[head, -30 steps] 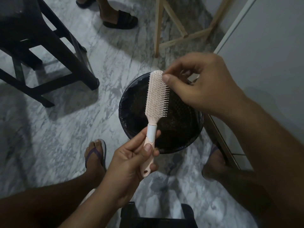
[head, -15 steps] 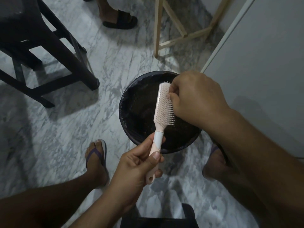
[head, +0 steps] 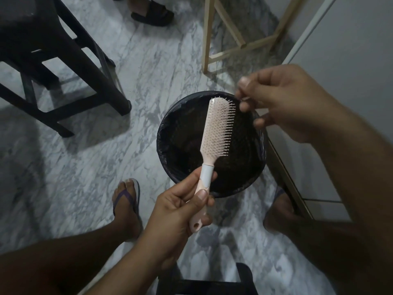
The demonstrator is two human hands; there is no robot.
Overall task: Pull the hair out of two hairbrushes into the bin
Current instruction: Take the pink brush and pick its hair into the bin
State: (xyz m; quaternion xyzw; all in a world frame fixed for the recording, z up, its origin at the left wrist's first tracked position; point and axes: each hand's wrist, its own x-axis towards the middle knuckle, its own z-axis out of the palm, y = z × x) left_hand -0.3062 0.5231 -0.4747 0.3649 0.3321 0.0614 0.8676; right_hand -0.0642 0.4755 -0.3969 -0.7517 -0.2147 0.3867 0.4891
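My left hand [head: 180,211] grips the handle of a pink hairbrush [head: 214,133] and holds it upright over the black-lined round bin [head: 170,133] on the floor. The bristles face right. My right hand [head: 282,101] hovers just right of the brush's top. Its thumb and forefinger are pinched together at the bristle tips on what looks like a thin wisp of hair, and the fingertips are blurred. A second hairbrush is not in view.
A dark chair [head: 70,54] stands at the upper left and a pale wooden frame [head: 221,39] behind the bin. A white cabinet [head: 340,60] runs along the right. My sandalled foot [head: 127,201] is left of the bin, another person's foot [head: 151,11] at the top, and a dark stool edge [head: 204,284] at the bottom.
My right hand has lifted off the bristles, moving up and to the right with its fingers pinched. The brush has tilted slightly and sits a little higher over the bin.
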